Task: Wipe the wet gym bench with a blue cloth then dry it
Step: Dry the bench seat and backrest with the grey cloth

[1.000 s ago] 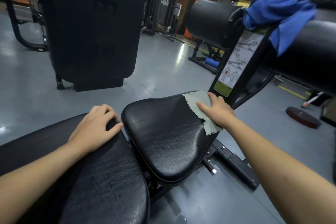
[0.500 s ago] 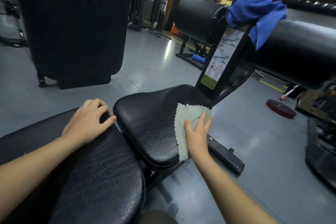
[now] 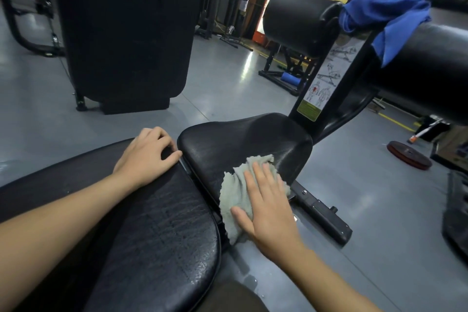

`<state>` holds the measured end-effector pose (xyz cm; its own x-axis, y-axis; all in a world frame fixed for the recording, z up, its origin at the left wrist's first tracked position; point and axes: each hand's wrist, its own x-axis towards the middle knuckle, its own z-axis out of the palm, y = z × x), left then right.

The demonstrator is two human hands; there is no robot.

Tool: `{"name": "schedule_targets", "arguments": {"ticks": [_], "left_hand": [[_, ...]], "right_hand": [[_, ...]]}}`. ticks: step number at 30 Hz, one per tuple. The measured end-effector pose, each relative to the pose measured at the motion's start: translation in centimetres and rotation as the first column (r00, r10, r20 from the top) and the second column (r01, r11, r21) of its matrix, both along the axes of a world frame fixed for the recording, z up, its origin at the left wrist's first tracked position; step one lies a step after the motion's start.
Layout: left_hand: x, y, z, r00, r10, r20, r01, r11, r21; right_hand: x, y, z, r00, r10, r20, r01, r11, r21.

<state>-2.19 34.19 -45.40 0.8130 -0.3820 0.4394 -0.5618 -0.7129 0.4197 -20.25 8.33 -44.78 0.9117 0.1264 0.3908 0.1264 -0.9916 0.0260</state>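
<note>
**Grey-green cloth pressed flat on the seat pad, blue cloth draped on the rollers**

The seat pad (image 3: 243, 144) serves as the landmark here. On its near right edge lies a grey-green cloth (image 3: 235, 192), bunched and hanging a little over the pad's rim toward the floor. The right hand (image 3: 268, 208) lies flat on that cloth, palm down, fingers (image 3: 263, 175) stretched out and slightly spread, the thumb out to the side on the cloth's lower part; the hand presses rather than grips.

Just to the left of the seat pad, across a narrow gap, is the long back pad (image 3: 152, 235), its black surface speckled with droplets. The left hand (image 3: 147, 157) rests on the far end of that pad, right at the gap, fingers curled loosely together over the edge and holding nothing.

Beyond the seat pad rises the black upright post (image 3: 326, 76) with an exercise diagram sticker. At its top sit two black foam rollers (image 3: 298, 23), and the blue cloth (image 3: 379, 15) is draped in a heap over their junction, one corner hanging down the right roller, well apart from both hands.

On the grey floor (image 3: 367, 210) to the right of the seat pad lies a reddish weight plate (image 3: 409, 157). Small wet spots show on the floor below the pad's near edge.
</note>
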Motion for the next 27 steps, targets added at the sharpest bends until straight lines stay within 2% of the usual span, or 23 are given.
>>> {"name": "schedule_targets", "arguments": {"ticks": [3,7,11,16,21,24,27], "left_hand": [[0.0,0.0,0.0,1.000,0.010,-0.010,-0.010,1.000,-0.002],[-0.2,0.1,0.0,0.999,0.012,-0.036,-0.013,0.999,-0.035],[-0.3,0.2,0.0,0.999,0.003,-0.049,-0.007,0.997,-0.074],[-0.1,0.2,-0.2,0.999,0.021,-0.028,-0.025,0.991,-0.129],[0.2,0.0,-0.3,0.999,0.048,-0.019,-0.050,0.988,-0.143],[0.3,0.1,-0.3,0.999,0.048,-0.016,-0.050,0.989,-0.139],[0.3,0.1,-0.2,0.999,0.048,-0.018,-0.050,0.989,-0.136]], "right_hand": [[2.4,0.9,1.7,0.985,0.096,-0.140,-0.123,0.973,-0.197],[6.6,3.6,3.3,0.941,0.113,-0.319,-0.201,0.945,-0.260],[12.1,5.1,4.5,0.904,0.123,-0.409,-0.247,0.931,-0.267],[18.1,5.9,5.3,0.896,0.144,-0.420,-0.269,0.929,-0.254],[22.2,7.1,5.9,0.880,0.000,-0.474,-0.143,0.954,-0.264],[23.2,7.5,6.2,0.875,-0.048,-0.483,-0.079,0.968,-0.240],[22.0,7.1,6.2,0.887,-0.027,-0.462,-0.097,0.966,-0.241]]}}
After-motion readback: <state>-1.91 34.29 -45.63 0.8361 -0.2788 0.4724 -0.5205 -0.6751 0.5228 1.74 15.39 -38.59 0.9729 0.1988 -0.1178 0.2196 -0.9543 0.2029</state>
